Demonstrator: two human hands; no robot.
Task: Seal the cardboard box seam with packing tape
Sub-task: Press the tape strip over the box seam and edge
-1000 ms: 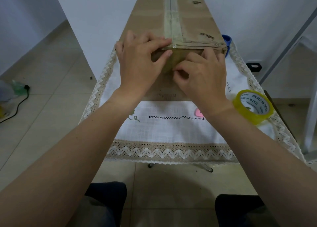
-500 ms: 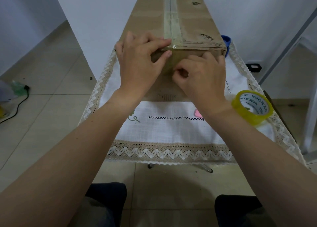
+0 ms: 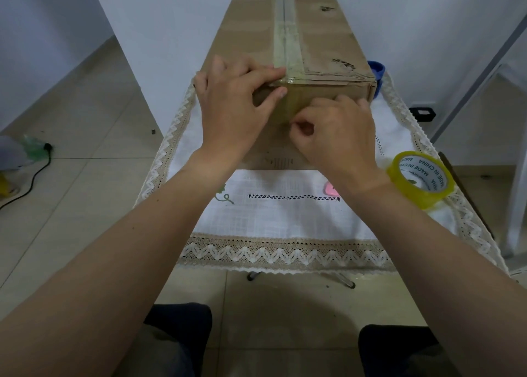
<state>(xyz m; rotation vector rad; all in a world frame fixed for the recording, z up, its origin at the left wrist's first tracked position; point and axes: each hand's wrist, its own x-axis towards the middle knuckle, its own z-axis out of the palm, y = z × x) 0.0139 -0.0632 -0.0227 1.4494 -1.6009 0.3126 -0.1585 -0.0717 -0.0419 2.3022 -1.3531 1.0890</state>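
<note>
A long brown cardboard box (image 3: 328,43) lies on the cloth-covered table, its near end facing me. A strip of clear packing tape (image 3: 286,43) runs along the top seam and folds over the near edge onto the front face. My left hand (image 3: 233,111) clamps that near edge left of the seam, fingers on top touching the tape and thumb on the front face. My right hand (image 3: 336,131) rests curled against the front face, thumb and forefinger pinched at the tape's lower end. The yellowish tape roll (image 3: 420,178) lies on the table to the right of my right wrist.
A white tablecloth with lace trim (image 3: 285,220) covers the small table. A blue object (image 3: 376,70) peeks out behind the box's right corner. A small pink thing (image 3: 330,189) lies under my right wrist. A black cable (image 3: 31,177) runs over the floor at left.
My right hand has slid a little down the box's front face along the tape end. My left hand stays on the near top edge.
</note>
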